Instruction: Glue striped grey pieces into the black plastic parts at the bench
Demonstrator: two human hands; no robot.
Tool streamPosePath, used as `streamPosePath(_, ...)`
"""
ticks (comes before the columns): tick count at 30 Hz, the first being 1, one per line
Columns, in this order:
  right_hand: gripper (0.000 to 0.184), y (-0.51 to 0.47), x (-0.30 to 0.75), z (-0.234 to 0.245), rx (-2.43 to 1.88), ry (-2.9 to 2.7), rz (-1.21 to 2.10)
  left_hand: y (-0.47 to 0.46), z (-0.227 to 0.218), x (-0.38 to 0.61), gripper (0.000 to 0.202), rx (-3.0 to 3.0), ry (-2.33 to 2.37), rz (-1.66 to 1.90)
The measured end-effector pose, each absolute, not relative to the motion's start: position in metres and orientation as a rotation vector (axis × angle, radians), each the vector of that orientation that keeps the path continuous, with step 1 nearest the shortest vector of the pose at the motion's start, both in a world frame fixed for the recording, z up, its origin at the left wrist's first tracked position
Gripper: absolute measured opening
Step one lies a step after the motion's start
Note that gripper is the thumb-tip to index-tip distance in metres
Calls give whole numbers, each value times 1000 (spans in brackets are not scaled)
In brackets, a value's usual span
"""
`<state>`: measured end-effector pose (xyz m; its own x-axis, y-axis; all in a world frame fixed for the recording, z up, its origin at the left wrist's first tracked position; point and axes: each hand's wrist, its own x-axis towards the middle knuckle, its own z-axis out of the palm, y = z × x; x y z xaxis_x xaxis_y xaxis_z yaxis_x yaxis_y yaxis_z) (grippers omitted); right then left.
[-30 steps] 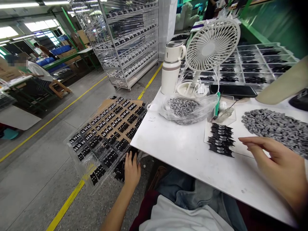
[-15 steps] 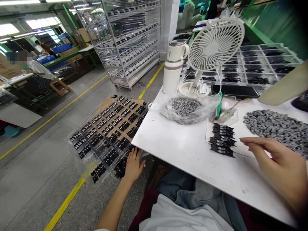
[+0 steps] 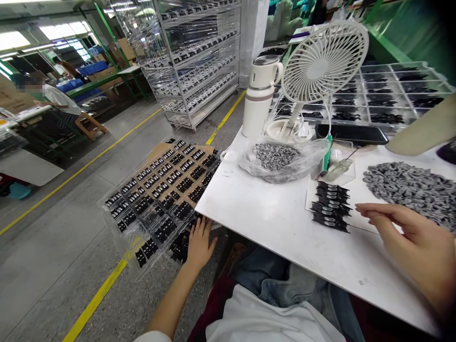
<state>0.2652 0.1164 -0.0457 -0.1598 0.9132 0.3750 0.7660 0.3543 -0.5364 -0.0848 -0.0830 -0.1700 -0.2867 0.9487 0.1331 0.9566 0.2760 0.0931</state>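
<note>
Tray edge (image 3: 161, 251) near left fingers (image 3: 200, 228), floor (image 3: 64, 270) beyond

The left arm (image 3: 178, 292) reaches forward and down from the lower edge of the view, bare up to the elbow area. The left grip (image 3: 200, 244) is held palm down, fingers extended and slightly spread, thumb out to the side. The right grip (image 3: 409, 232) points inward, index finger stretched, thumb beneath; whether those two touch is hard to tell.
</note>
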Motion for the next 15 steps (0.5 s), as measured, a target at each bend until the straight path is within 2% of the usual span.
streamPosePath(3, 19, 116, 265, -47, -1434, -1977, 275, -126, -171, -81, 43, -1562, -2592, -225)
streamPosePath(5, 19, 116, 264, -46, -1435, -1969, 257, -152, -180, -77, 48, -1326, -2709, -152)
streamPosePath(10, 23, 118, 259, -42, -1396, -2071, 190, -174, -204, -70, 65, -1353, -2749, -61)
streamPosePath(15, 23, 120, 262, -36, -1367, -2080, 110, -169, -207, -75, 61, -1338, -2757, -121)
